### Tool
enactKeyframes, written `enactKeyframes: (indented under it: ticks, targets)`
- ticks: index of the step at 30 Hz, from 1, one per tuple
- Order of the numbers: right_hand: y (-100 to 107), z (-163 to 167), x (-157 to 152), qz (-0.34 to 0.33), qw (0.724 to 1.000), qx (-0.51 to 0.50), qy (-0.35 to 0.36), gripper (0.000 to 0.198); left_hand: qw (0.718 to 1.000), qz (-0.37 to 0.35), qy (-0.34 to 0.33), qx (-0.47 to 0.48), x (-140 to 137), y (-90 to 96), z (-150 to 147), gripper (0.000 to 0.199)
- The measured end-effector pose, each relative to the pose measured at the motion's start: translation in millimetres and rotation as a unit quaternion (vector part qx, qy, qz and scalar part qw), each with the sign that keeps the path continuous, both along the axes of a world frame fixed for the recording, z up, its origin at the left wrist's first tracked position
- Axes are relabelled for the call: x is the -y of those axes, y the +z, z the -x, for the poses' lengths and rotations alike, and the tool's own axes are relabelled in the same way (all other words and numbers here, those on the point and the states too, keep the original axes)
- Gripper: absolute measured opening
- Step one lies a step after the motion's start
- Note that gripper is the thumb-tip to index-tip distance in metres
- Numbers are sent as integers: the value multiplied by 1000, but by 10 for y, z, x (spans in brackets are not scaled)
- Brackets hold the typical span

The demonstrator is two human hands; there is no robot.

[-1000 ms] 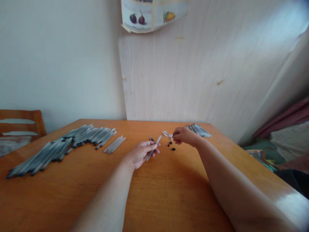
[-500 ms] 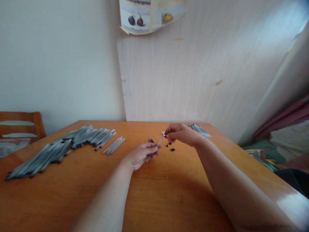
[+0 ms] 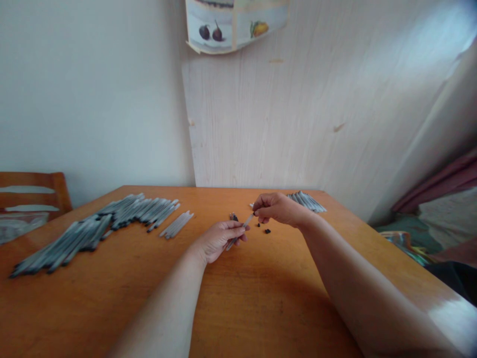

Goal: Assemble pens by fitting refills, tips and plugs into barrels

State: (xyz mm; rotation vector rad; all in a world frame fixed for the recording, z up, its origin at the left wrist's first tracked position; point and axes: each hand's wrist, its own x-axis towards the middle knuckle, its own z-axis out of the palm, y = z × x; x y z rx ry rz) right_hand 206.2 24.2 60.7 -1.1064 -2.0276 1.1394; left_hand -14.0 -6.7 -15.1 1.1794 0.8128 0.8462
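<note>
Head view: shows a pale tube (image 3: 248,220) clamped between thumb and fingers of the left hand (image 3: 220,241), slanting up and rightward out of that pinch toward the right hand (image 3: 275,208). Shows right thumb and fingertips drawn together at the tube's upper end, seemingly on a small dark piece (image 3: 254,214), too blurred to tell whether seated on the tube or merely touching. Could go wrong right there: by meeting the tube's end at an angle, might skid the piece sideways out of the right fingertips and drop it. Might also let the tube turn or slide back through the left fingers, given a loose pinch and any push along its length. Just below the right fingers, shows loose black pieces (image 3: 267,231) on the table (image 3: 242,308); could scatter them with a low heel of the hand. Just beyond the left fingers, shows a small dark cluster (image 3: 233,217), near enough to nudge by a stray knuckle. Well left of the left fingers, shows a few clear tubes (image 3: 177,224), likely to roll from a forearm's brush.
</note>
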Motion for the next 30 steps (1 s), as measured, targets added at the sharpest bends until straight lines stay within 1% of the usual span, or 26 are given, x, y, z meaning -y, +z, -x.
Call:
enactKeyframes:
  ticks: [4,13,30]
  targets:
    - [18,8,14,-1,1000,12,-7,13,1000,0,2,-5,3,4,0,33]
    - [9,3,15,-17,1000,-7,11,12,1000,1,11,-18,22,20,-10,36]
    - [-13,14,8,-2,1000,-3,8,13,1000,1,10,-16,27,32,-17,34]
